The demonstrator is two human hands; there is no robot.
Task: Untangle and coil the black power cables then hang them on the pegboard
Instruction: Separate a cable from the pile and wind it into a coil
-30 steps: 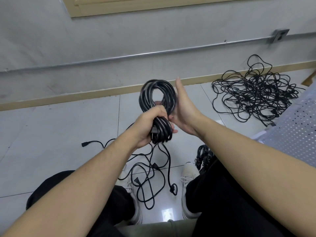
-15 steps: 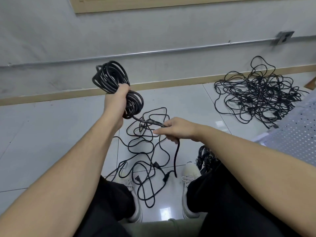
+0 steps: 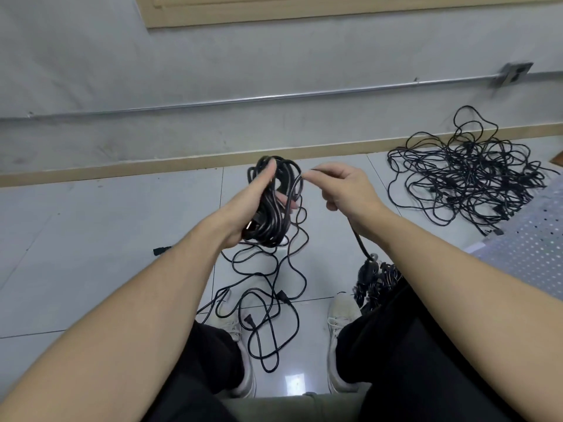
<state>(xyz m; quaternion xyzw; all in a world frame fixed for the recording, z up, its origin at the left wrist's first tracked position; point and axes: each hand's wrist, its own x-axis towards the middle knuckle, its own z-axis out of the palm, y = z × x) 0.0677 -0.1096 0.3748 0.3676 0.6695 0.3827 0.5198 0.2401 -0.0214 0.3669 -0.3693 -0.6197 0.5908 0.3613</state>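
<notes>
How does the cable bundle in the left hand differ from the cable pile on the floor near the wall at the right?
The cable bundle is wound into tight loops, while the cable pile is a loose, spread tangle. The bundle is held up off the floor by the left hand, while the pile lies on the tiles, untouched. The bundle looks smaller than the pile. Both are black power cables.

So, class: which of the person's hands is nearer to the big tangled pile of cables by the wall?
Right. The right hand is raised beside the tangled pile; the left hand, gripping the coiled cable, is farther away.
</notes>
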